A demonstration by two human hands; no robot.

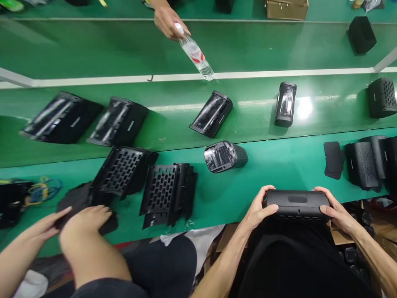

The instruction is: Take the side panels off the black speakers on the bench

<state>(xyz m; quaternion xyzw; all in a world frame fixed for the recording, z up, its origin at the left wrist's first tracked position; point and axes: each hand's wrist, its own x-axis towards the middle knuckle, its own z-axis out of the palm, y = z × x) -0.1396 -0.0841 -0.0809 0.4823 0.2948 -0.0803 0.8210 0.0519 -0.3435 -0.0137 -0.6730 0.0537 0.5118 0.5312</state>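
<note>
Held thing: a black speaker, long and rounded, lies across both palms, just at the near edge of the green belt.
Left hand: the left hand is around the speaker's left end, with fingers curled over the top.
Right hand: the right hand is around the right end in same way, fingers lying on the top.
Grip: both hands are closed and grasping the speaker; nothing is released.
Arms: both forearms come up from below and angle inward.
Near surface: the green conveyor belt carries black sheets and speaker bodies at right, just beyond the right hand.
Beside, to left: a co-worker's hand presses on a black piece, near perforated grille panels.
Middle: an opened speaker housing lies on its side.
Far: past a white rail, a co-worker's hand holds a plastic water bottle; a cardboard box stands beyond.
</note>
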